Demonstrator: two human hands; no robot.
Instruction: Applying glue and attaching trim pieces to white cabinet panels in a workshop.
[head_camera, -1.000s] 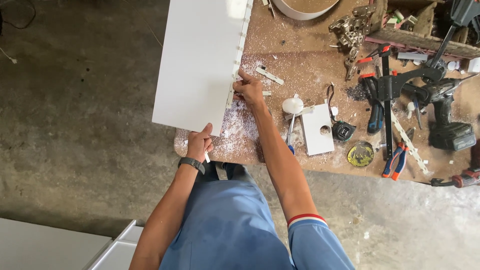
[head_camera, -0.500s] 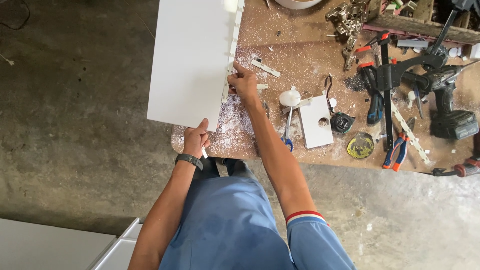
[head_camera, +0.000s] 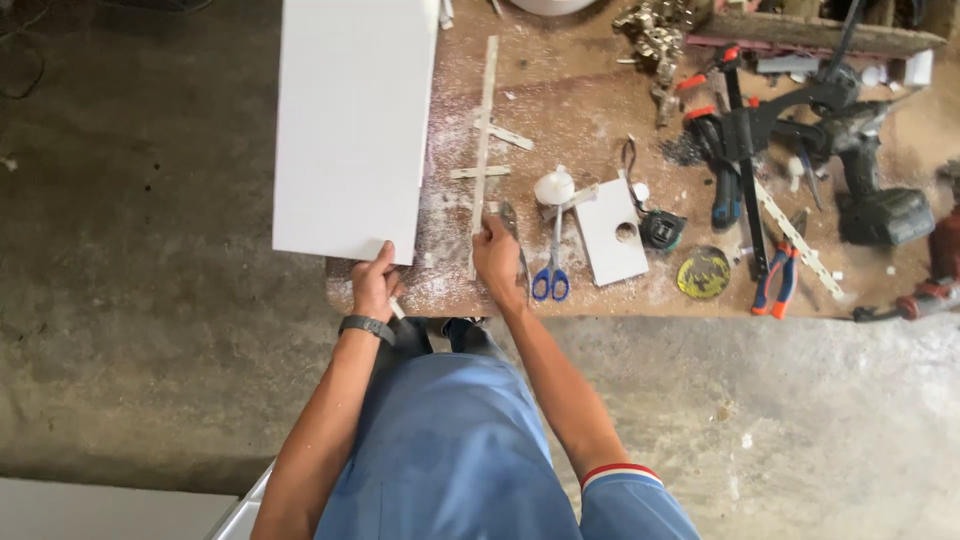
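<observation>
Gripping the near corner of a white panel (head_camera: 350, 125), the left hand (head_camera: 374, 284) is steadying it on a dusty workbench (head_camera: 600, 110).
Thumb on top, those fingers are pinching the board's edge where it is overhanging the bench; the right hand (head_camera: 497, 258), arm extended, is closing on the near end of a thin strip (head_camera: 484, 140) lying just beside the panel. Peeling that strip cleanly likely calls for a low, even pull. Beyond are lying scissors (head_camera: 551, 270) and clamps (head_camera: 745, 150).
</observation>
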